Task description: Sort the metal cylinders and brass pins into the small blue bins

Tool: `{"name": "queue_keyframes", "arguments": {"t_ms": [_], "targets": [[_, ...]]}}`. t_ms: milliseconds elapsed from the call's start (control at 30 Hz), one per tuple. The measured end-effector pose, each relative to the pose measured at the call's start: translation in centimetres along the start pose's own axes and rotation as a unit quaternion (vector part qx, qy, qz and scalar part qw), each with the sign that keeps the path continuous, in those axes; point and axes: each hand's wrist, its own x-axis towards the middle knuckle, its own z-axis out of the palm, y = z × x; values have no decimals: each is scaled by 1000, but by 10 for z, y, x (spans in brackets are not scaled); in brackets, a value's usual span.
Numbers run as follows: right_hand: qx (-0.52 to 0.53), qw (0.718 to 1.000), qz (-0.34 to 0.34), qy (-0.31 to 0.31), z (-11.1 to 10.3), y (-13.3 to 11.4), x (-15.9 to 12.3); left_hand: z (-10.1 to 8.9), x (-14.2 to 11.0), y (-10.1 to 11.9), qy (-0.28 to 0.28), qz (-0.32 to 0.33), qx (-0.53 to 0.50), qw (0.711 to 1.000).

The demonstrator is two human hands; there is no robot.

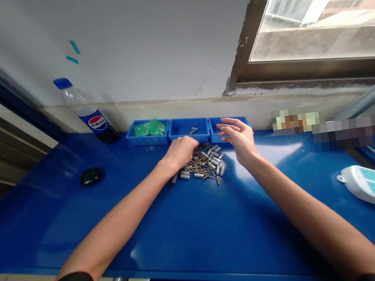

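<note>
Where the blue table (200, 231) meets a row of three bins, a heap of metal parts (207, 162) lies loose on the surface, silver cylinders (215, 160) mixed with thin brass-coloured pins (197, 160). The left hand (181, 153) rests at the heap's upper-left margin, back of the hand upward and fingers curled narrowly inward. Its fingertips are turned toward the heap's far edge and partly hidden; whether they grip a part cannot be told. The right hand (243, 141) stands above and to the right of the heap, in front of the right bin (215, 136) and overlapping it in view. Its fingers are extended, spread wide and directed leftward; its height above the bin cannot be judged.

The parts share no common axis: the pins cross one another at many angles. One cylinder at the near edge (199, 175) lies on its side, its long axis roughly left to right; another at the right margin (222, 171) runs steeply away from the viewer, its far end leaning right. A single pin (218, 181) marks the nearest limit of the heap and points almost toward the viewer.

The middle bin (178, 128) contains a few silver cylinders, the left bin (149, 140) green pieces (151, 128). Farther left are a bottle (97, 121) and a black mouse (90, 176).
</note>
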Motion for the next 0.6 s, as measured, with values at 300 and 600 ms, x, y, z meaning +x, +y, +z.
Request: {"name": "queue_keyframes", "arguments": {"t_ms": [300, 600], "targets": [[-81, 992, 40, -90, 5, -4, -3, -14, 4, 2, 78, 10, -197, 977], [34, 965, 151, -209, 6, -5, -9, -21, 8, 5, 98, -63, -436, 893]]}}
